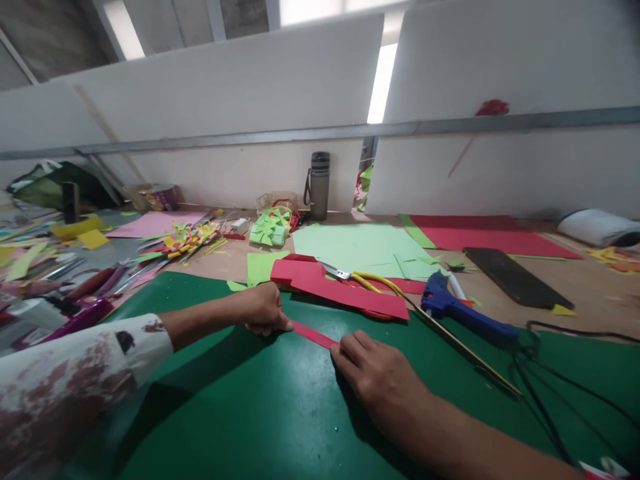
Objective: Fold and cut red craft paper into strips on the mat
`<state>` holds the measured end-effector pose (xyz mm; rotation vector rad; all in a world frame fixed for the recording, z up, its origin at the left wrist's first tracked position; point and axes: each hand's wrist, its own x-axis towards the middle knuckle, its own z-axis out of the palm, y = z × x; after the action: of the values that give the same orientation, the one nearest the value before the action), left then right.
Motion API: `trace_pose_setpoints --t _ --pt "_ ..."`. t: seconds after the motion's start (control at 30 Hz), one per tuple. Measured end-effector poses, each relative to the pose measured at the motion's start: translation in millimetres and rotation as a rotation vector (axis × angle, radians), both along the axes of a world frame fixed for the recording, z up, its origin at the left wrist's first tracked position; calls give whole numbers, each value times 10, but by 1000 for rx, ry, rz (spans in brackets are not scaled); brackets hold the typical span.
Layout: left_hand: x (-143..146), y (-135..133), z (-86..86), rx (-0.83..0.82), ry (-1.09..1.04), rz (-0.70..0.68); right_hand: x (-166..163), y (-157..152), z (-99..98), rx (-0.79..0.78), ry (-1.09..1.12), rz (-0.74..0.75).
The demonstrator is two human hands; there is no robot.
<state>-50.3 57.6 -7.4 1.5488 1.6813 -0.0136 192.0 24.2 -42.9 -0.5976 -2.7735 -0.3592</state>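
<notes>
Stretched between my two hands is a narrow red paper strip (pixel 314 335), low over the green mat (pixel 235 413). My left hand (pixel 265 308) is closed on its far left end. Its near right end is pinched in the fingers of my right hand (pixel 367 370). Just beyond the strip lie larger red paper pieces (pixel 340 287), partly covering a pair of scissors with yellow handles (pixel 383 281). A blue glue gun (pixel 465 313) rests to the right of them, and a thin gold-coloured stick (pixel 465 350) slants across the mat.
Light green sheets (pixel 350 243) and a red sheet (pixel 480 233) lie at the back, with a dark phone-like slab (pixel 520 277) nearby. A grey bottle (pixel 320 187) stands by the wall. Tools and paper scraps (pixel 90 287) crowd the left. A black cable (pixel 543 407) runs at right.
</notes>
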Motion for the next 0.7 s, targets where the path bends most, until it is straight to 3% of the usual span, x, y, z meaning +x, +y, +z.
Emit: trace_pose_setpoints --t 0.33,0.5,0.6,0.63,0.7 --pt "-436 -49 51 69 79 86 10 5 6 -4 -8 3" --pt "-331 -201 133 358 189 48 13 -2 8 36 3 4" --pt "24 -383 113 588 195 -88 12 -28 -5 95 0 -30" --pt "153 -437 80 704 222 -267 10 -43 -9 118 -4 -50" --pt "371 -504 -21 802 282 -498 3 -78 -15 168 -31 -95"
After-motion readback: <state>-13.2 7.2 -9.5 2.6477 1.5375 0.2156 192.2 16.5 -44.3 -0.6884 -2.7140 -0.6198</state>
